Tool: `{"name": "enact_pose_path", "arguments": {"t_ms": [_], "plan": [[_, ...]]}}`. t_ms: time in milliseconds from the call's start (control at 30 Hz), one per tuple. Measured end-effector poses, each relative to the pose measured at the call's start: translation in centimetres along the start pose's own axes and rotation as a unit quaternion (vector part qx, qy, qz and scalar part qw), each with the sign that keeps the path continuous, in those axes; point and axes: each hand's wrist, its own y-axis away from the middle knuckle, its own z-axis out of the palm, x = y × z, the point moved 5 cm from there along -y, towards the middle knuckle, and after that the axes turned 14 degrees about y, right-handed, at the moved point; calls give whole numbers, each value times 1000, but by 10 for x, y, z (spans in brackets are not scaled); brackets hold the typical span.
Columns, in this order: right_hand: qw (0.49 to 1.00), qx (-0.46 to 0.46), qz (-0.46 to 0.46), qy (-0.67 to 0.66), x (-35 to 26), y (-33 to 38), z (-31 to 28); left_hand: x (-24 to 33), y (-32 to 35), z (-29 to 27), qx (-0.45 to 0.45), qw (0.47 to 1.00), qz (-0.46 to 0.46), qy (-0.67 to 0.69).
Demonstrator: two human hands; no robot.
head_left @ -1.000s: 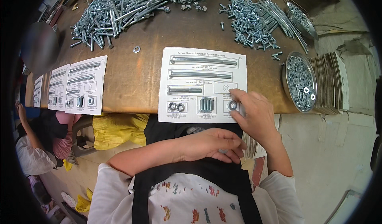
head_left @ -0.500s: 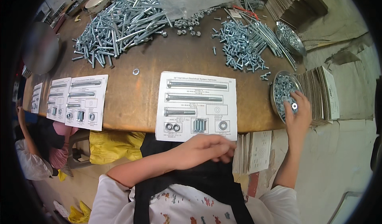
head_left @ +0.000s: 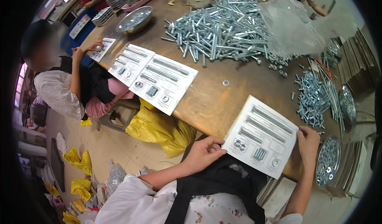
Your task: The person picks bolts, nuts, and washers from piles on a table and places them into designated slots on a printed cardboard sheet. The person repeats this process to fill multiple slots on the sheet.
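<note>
A white hardware card lies tilted at the table's front edge, its near part jutting out over my lap. Long bolts, a pair of nuts, a cluster of short bolts and a washer show in its boxes; one box at its right side shows only a printed ring. My left hand pinches the card's lower left corner between thumb and fingers. At the right edge, my right hand grips the card, its fingertips partly hidden. Close beside that hand stands a metal bowl of washers.
Two similar cards lie to the left, near a seated co-worker handling another card. A large bolt heap, a plastic bag and a short-bolt pile lie beyond. Stacked cards stand right, a yellow sack below the table.
The view has turned left. My right hand has left the washer bowl and taken the card's right edge. My left hand has come to the card's lower left corner.
</note>
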Motion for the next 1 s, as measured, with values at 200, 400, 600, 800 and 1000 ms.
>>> {"name": "enact_pose_path", "arguments": {"t_ms": [200,400,600,800,1000], "plan": [[989,-22,71,-129,29,2,18,-10,-13,2,-13,987,-62,145],[939,-131,60,-313,31,-7,37,4,-4,-7,22,994,-71,83],[917,-184,65,-348,-18,-29,47,7,1,-36,87,983,-54,154],[917,-193,-8,-349,-82,-69,68,25,-1,-77,183,956,-5,231],[911,-210,-47,-352,-129,-97,84,28,-8,-102,268,914,3,304]]}}
